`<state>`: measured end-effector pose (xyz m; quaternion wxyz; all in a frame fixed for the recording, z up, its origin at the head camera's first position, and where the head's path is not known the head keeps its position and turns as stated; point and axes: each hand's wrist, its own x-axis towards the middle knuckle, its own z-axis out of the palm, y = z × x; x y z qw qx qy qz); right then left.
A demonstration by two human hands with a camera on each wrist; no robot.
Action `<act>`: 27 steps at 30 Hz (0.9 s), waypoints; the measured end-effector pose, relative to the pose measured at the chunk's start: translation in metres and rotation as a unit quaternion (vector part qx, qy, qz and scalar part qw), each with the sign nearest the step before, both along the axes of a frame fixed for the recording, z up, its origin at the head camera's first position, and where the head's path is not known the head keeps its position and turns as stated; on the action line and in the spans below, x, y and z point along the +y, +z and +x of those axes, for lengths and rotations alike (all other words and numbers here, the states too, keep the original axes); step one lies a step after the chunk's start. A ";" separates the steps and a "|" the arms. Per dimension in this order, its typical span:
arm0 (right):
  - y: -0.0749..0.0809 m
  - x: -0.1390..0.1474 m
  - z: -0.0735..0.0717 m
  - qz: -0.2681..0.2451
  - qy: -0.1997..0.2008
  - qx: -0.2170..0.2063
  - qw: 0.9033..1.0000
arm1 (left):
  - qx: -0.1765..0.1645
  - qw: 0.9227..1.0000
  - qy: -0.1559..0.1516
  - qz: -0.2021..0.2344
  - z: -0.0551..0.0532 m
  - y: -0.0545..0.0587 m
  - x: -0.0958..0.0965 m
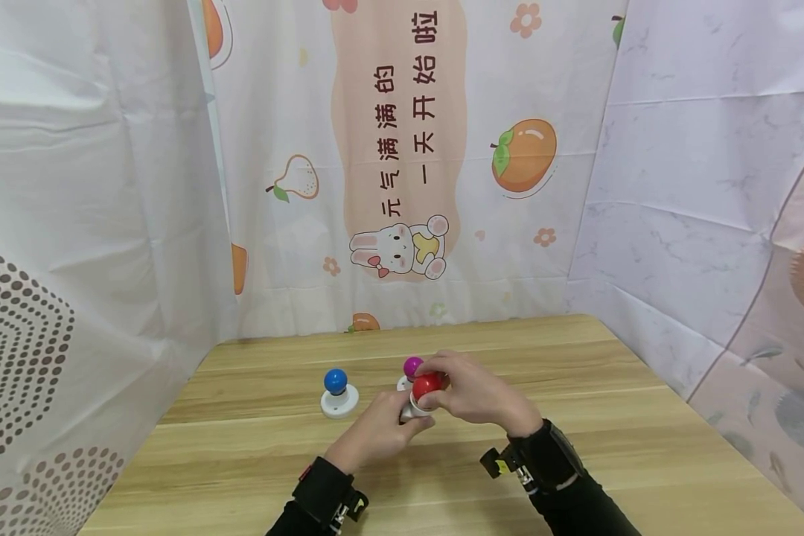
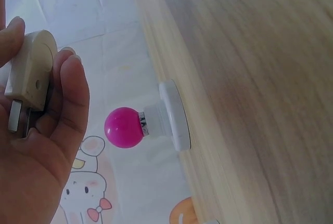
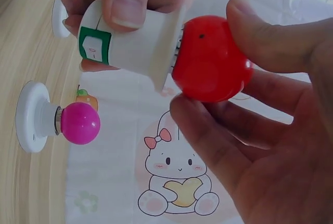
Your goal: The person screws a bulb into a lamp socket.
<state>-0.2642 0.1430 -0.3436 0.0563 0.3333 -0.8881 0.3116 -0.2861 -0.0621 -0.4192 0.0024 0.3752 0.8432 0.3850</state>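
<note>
My left hand [image 1: 380, 430] grips a white plug-in lamp socket [image 3: 140, 42]. Two metal prongs of it show in the left wrist view, and a white switch in a green frame faces the right wrist camera. At the socket's open end sits a red bulb [image 3: 210, 60], its metal screw thread partly showing at the rim. Thumb and fingers of my right hand [image 1: 472, 391] pinch this red bulb from both sides. Behind the hands, a magenta bulb [image 2: 124, 127] stands upright in a round white lamp base [image 2: 175, 116], partly covered in the head view.
To the left on the wooden table [image 1: 241, 461], a blue bulb [image 1: 336, 381] stands in another round white base [image 1: 339, 403]. Printed curtains [image 1: 275, 97] hang behind the table and along both sides.
</note>
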 end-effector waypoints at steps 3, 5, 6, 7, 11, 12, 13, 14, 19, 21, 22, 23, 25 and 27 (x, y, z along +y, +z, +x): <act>0.000 0.000 0.000 0.003 -0.001 0.005 1.000 | -0.004 1.000 0.000 0.001 0.000 0.000 0.000; 0.000 0.000 0.000 0.005 0.003 0.008 1.000 | -0.006 1.000 0.000 0.003 0.000 0.000 0.000; 0.000 0.001 -0.001 0.004 0.010 0.010 1.000 | -0.007 1.000 -0.002 0.005 0.000 0.000 0.000; -0.001 0.003 -0.002 0.000 0.018 0.008 1.000 | -0.008 1.000 -0.002 0.007 0.001 0.000 0.000; 0.000 0.009 -0.006 -0.035 0.070 -0.020 0.997 | -0.003 1.000 -0.005 0.018 0.001 0.001 0.000; 0.000 0.010 -0.007 -0.045 0.084 -0.028 0.995 | -0.003 1.000 -0.005 0.020 0.000 0.001 0.000; 0.000 0.012 -0.007 -0.054 0.095 -0.039 0.993 | -0.004 1.000 -0.004 0.021 0.000 0.001 0.000; 0.000 0.013 -0.008 -0.059 0.105 -0.047 0.992 | -0.004 1.000 -0.004 0.021 0.000 0.001 0.000; 0.000 0.015 -0.009 -0.064 0.133 -0.071 0.987 | -0.007 1.000 -0.005 0.016 0.000 0.002 -0.001; -0.001 0.015 -0.009 -0.059 0.136 -0.075 0.986 | -0.006 1.000 -0.007 0.013 0.000 0.002 -0.001; -0.001 0.016 -0.008 -0.052 0.134 -0.074 0.987 | -0.006 1.000 -0.009 0.012 0.001 0.002 -0.001; -0.001 0.016 -0.008 -0.043 0.132 -0.068 0.988 | -0.006 1.000 -0.011 0.011 0.001 0.002 -0.001; -0.001 0.016 -0.008 -0.025 0.128 -0.057 0.990 | -0.010 1.000 -0.015 0.011 0.001 0.002 -0.001; -0.001 0.016 -0.007 -0.009 0.125 -0.046 0.991 | -0.014 1.000 -0.019 0.010 0.001 0.002 -0.001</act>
